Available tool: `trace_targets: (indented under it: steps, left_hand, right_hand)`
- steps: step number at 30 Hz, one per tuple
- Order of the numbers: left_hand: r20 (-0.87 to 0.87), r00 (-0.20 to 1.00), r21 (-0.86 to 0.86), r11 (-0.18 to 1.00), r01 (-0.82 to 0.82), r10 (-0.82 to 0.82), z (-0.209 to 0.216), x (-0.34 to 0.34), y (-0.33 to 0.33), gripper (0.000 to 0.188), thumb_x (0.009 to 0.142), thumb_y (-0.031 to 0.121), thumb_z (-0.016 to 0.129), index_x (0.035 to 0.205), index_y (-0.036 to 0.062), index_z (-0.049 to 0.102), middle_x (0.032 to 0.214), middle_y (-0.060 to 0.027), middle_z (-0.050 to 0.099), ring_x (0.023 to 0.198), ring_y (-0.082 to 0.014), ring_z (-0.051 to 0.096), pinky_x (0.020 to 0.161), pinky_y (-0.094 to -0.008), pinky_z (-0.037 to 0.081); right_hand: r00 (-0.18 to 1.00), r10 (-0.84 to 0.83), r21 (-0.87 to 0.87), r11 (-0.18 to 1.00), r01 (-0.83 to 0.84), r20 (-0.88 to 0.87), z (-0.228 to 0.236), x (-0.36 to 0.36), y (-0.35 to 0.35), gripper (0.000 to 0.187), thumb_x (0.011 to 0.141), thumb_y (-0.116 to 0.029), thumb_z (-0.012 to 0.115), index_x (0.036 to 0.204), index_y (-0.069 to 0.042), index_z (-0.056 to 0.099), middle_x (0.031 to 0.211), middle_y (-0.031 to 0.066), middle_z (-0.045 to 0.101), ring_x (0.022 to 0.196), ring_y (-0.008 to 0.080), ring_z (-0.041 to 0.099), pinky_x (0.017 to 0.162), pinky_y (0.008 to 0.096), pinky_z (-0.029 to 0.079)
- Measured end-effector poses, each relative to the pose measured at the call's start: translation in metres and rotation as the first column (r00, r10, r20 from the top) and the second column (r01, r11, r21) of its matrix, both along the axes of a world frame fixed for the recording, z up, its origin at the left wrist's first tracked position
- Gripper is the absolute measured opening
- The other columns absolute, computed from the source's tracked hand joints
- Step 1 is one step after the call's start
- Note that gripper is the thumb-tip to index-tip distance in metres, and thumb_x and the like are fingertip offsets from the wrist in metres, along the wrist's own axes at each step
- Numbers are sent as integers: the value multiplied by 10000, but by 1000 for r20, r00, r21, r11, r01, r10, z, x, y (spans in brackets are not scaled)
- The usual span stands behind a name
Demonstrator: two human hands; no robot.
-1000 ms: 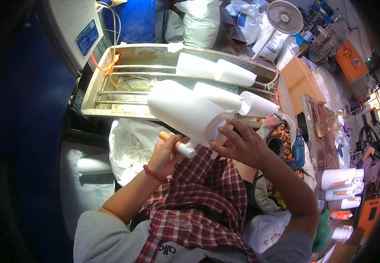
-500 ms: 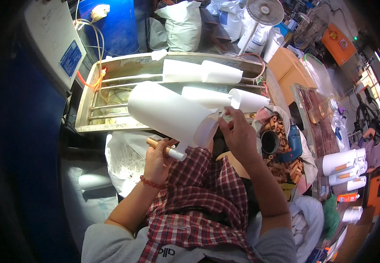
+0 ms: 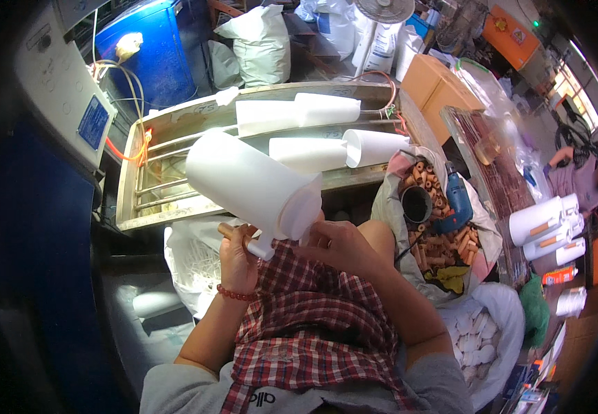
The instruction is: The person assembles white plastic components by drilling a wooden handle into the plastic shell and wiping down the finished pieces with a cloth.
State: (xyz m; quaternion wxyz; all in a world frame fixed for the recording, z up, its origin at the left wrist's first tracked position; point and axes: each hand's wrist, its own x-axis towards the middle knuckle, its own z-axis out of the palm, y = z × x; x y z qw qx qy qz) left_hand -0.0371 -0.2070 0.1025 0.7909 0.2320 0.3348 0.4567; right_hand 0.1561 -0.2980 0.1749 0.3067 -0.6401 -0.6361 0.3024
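Observation:
A white plastic jug is tilted in front of me, its rim toward my right side. My left hand is closed round its side handle, made of a brown wooden grip and a white end piece. Close against the jug's lower rim, my right hand has its fingers bent and pressed together; what they pinch, if anything, is hidden. More white jugs lie sideways in pairs over metal rods in a shallow trough beyond my hands.
Wooden grips fill a sack at my right, with a blue power drill on it. Finished jugs stand farther right. A bag of white pieces lies nearer, a bag of thin white strips at left. A blue machine borders the left.
My right hand has come down and leftward along the jug's rim, from its upper side to its lower side. The left hand keeps its hold on the handle. The whole view has shifted slightly.

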Motion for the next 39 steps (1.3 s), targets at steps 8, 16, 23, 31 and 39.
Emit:
trace_targets:
  steps: [8,16,23,31,39]
  left_hand:
    - [-101,977,173,971,-167,186,8,12,-4,184,885,96,595,944,75,422,910,-83,587,742,-158,602,703,-324,541]
    - [-38,999,50,999,-7,9,7,4,1,233,904,137,553,1071,1,463,1006,-98,577,946,-200,579,765,-333,528]
    - [-4,993,-3,993,120,-120,7,5,-9,273,901,132,524,1097,-51,472,1049,-131,586,947,-212,593,781,-330,518]
    - [-36,993,-99,989,109,-113,1,6,-11,257,883,148,550,1055,-30,480,989,-138,609,854,-216,619,708,-352,546]
    - [-29,998,11,998,-55,55,-1,11,-7,244,900,133,532,1075,-27,475,1035,-157,608,866,-217,618,697,-349,559]
  right_hand:
    - [634,-352,-332,930,156,-689,-27,-35,0,504,967,-403,441,737,11,613,586,51,579,516,131,557,479,269,421]
    - [966,-235,434,885,166,111,-1,-23,-17,300,797,-316,686,1006,-118,601,1013,103,591,879,202,595,701,307,489]
    - [748,-296,666,702,-252,594,-11,9,2,675,625,-291,765,1225,-176,476,1302,101,431,1189,290,442,923,404,437]
    - [743,-292,597,782,-177,603,-20,12,4,764,573,-335,794,1231,-122,468,1222,101,476,1094,299,495,895,360,486]
    - [884,-241,112,945,309,-401,-32,9,-6,802,709,-259,783,1334,-28,336,1185,132,476,1083,275,500,794,349,519]
